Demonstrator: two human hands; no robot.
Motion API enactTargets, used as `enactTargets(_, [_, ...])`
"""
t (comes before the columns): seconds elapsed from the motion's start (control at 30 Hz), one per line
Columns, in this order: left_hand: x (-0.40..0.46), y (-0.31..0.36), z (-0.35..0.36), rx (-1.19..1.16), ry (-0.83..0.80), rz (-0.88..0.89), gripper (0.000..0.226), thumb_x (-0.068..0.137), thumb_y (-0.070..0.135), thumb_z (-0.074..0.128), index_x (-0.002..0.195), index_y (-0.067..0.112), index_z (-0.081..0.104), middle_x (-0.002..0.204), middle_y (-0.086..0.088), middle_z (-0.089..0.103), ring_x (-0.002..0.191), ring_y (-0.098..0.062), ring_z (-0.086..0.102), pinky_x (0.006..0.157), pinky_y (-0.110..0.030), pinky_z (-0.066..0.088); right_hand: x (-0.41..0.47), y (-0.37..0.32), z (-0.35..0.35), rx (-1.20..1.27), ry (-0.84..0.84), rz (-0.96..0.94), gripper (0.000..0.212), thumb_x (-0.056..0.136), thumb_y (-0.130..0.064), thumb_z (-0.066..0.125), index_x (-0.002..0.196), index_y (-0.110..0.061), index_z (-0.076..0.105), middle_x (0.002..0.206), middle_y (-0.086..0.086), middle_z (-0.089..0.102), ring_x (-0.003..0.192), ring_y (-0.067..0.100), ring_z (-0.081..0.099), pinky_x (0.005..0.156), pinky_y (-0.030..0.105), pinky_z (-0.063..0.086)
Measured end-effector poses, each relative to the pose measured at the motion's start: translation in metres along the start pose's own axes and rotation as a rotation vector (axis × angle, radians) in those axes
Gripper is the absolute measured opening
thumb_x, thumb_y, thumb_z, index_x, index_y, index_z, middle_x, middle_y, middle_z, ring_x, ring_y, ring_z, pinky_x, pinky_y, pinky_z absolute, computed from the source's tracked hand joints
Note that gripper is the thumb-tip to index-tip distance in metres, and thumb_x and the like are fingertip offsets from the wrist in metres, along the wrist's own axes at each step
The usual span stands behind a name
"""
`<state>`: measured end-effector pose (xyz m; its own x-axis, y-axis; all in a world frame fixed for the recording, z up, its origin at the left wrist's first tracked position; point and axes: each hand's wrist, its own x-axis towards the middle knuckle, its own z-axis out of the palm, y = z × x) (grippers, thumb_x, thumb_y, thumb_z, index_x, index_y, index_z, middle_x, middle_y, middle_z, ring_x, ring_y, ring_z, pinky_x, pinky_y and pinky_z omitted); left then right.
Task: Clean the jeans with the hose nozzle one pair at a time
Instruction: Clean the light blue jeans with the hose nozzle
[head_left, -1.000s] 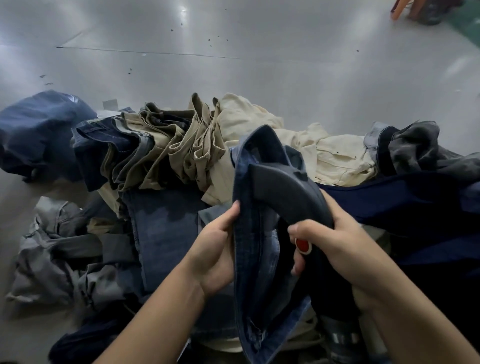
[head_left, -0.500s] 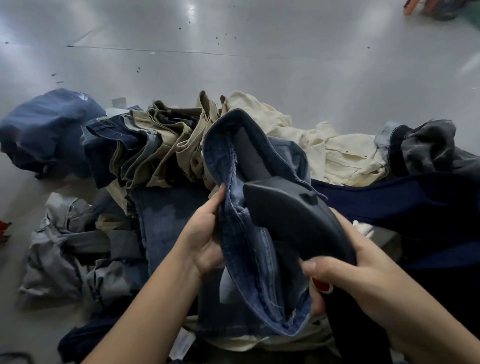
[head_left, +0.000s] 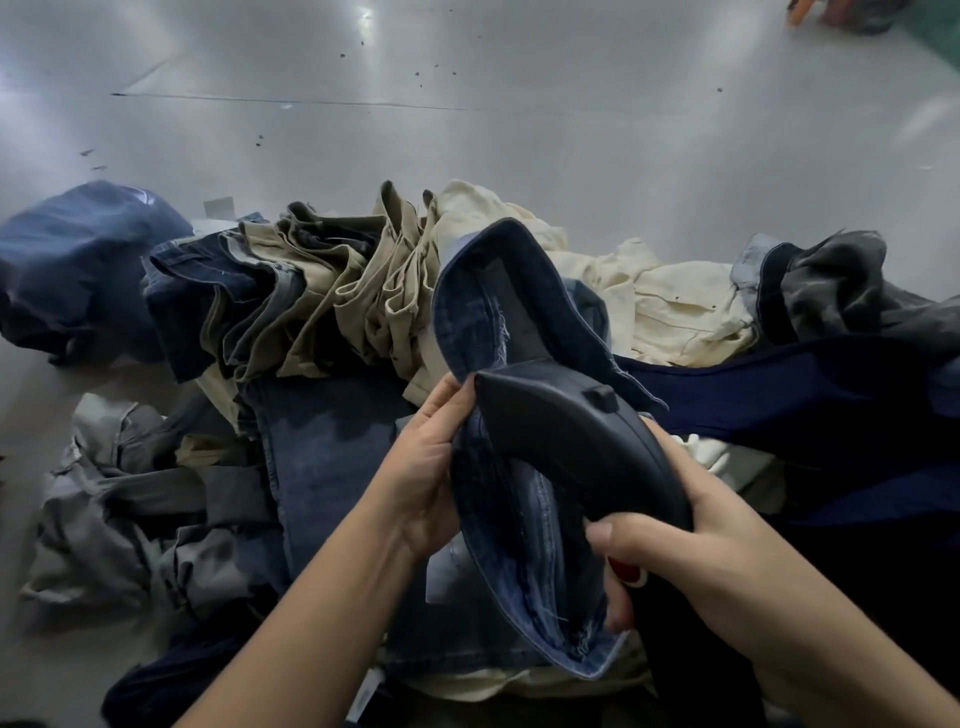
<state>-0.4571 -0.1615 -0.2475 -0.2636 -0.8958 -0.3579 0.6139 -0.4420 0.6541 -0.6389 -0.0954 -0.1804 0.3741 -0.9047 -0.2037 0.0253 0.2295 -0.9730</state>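
Midway on one jeans leg (head_left: 519, 545): left hand (head_left: 426, 467) pinching its hem, right hand (head_left: 691, 561) gripping nozzle (head_left: 576, 441) inside; pile (head_left: 311, 296) left.

Two bare arms come up from the bottom of the pic, both w/o sleeves. Left arm slants up from bottom left toward the middle. Left hand (head_left: 423, 475) is side-on, thumb pointing up, fingers tucked behind the blue jeans leg (head_left: 498, 509) it pinches at the edge. Right arm comes in from bottom right. Right hand (head_left: 691, 551) is curled round the back of the black hose nozzle (head_left: 582, 441), thumb lying across the front, fingers wrapped under it. The hands are near each other, w/ the cloth and nozzle between them. Both wrists look about straight.
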Motion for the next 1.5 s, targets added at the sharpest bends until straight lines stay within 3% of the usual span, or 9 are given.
enactTargets(0.17, [-0.005, -0.006, -0.001, 0.095, -0.045, 0.02, 0.022, 0.081, 0.026, 0.064, 0.102, 0.021, 0.071, 0.103, -0.008, 0.071, 0.089, -0.02, 0.068, 0.081, -0.035, 0.056, 0.005, -0.005, -0.007, 0.049, 0.069, 0.001, 0.049, 0.068, -0.012, 0.064, 0.104, -0.045, 0.063, 0.053, 0.006, 0.057, 0.044, 0.025, 0.057, 0.047, 0.025, 0.049])
enactTargets(0.3, [-0.011, -0.009, 0.0, 0.17, -0.064, -0.01, 0.023, 0.081, 0.028, 0.061, 0.099, 0.026, 0.075, 0.099, -0.004, 0.073, 0.084, -0.014, 0.069, 0.074, -0.028, 0.057, 0.012, -0.008, -0.017, 0.075, 0.152, -0.041, 0.044, 0.066, -0.01, 0.064, 0.102, -0.036, 0.066, 0.061, 0.012, 0.055, 0.043, 0.027, 0.056, 0.047, 0.031, 0.05])
enactTargets(0.5, [-0.016, -0.007, 0.006, 0.295, -0.007, 0.009, 0.034, 0.068, 0.053, 0.073, 0.085, 0.024, 0.078, 0.089, -0.004, 0.074, 0.079, -0.015, 0.07, 0.072, -0.029, 0.057, 0.017, -0.008, -0.017, 0.106, 0.141, -0.068, 0.039, 0.068, -0.01, 0.065, 0.098, -0.035, 0.067, 0.067, 0.013, 0.056, 0.043, 0.024, 0.054, 0.048, 0.036, 0.051])
enactTargets(0.67, [-0.01, 0.014, -0.001, 0.105, 0.1, 0.059, 0.044, 0.077, 0.044, 0.06, 0.103, 0.011, 0.075, 0.113, -0.014, 0.07, 0.106, -0.027, 0.066, 0.095, -0.039, 0.051, 0.006, -0.01, -0.021, 0.09, 0.091, -0.088, 0.051, 0.058, -0.023, 0.072, 0.107, -0.036, 0.066, 0.059, 0.013, 0.052, 0.044, 0.027, 0.055, 0.05, 0.037, 0.051])
enactTargets(0.83, [-0.01, 0.024, -0.007, -0.042, 0.037, -0.048, 0.048, 0.08, 0.051, 0.053, 0.094, 0.012, 0.078, 0.101, -0.01, 0.074, 0.09, -0.024, 0.071, 0.079, -0.036, 0.059, 0.0, -0.006, -0.011, 0.051, 0.005, -0.006, 0.057, 0.055, -0.026, 0.072, 0.108, -0.046, 0.064, 0.058, 0.024, 0.051, 0.043, 0.027, 0.055, 0.048, 0.032, 0.05])
enactTargets(1.03, [-0.01, 0.019, -0.002, -0.155, 0.007, -0.115, 0.049, 0.088, 0.049, 0.052, 0.102, 0.007, 0.074, 0.102, -0.014, 0.072, 0.094, -0.028, 0.07, 0.081, -0.042, 0.057, -0.001, -0.005, 0.001, 0.023, -0.039, -0.017, 0.059, 0.061, -0.018, 0.071, 0.106, -0.055, 0.061, 0.056, 0.002, 0.059, 0.045, 0.019, 0.056, 0.048, 0.022, 0.048])
enactTargets(1.23, [-0.015, 0.012, 0.007, 0.015, 0.014, -0.124, 0.055, 0.081, 0.058, 0.052, 0.101, 0.013, 0.076, 0.104, -0.013, 0.072, 0.095, -0.025, 0.07, 0.076, -0.037, 0.058, 0.001, -0.001, 0.002, -0.002, -0.002, -0.055, 0.061, 0.07, -0.011, 0.064, 0.11, -0.056, 0.057, 0.052, 0.001, 0.059, 0.045, 0.017, 0.056, 0.049, 0.023, 0.049])
enactTargets(1.4, [-0.007, 0.023, -0.001, -0.119, 0.163, -0.094, 0.06, 0.095, 0.054, 0.038, 0.117, 0.006, 0.065, 0.113, -0.019, 0.068, 0.099, -0.034, 0.068, 0.08, -0.046, 0.052, -0.004, -0.004, -0.013, 0.126, 0.176, -0.156, 0.049, 0.054, -0.018, 0.084, 0.099, -0.02, 0.066, 0.049, 0.013, 0.058, 0.04, 0.023, 0.056, 0.052, 0.033, 0.053])
enactTargets(1.5, [-0.005, 0.021, -0.005, 0.017, 0.252, -0.044, 0.047, 0.097, 0.045, 0.044, 0.112, 0.006, 0.066, 0.101, -0.016, 0.073, 0.087, -0.031, 0.072, 0.068, -0.04, 0.058, -0.003, -0.003, -0.014, 0.164, 0.229, -0.292, 0.057, 0.055, -0.01, 0.078, 0.108, -0.019, 0.061, 0.058, 0.022, 0.056, 0.04, 0.025, 0.054, 0.054, 0.043, 0.056])
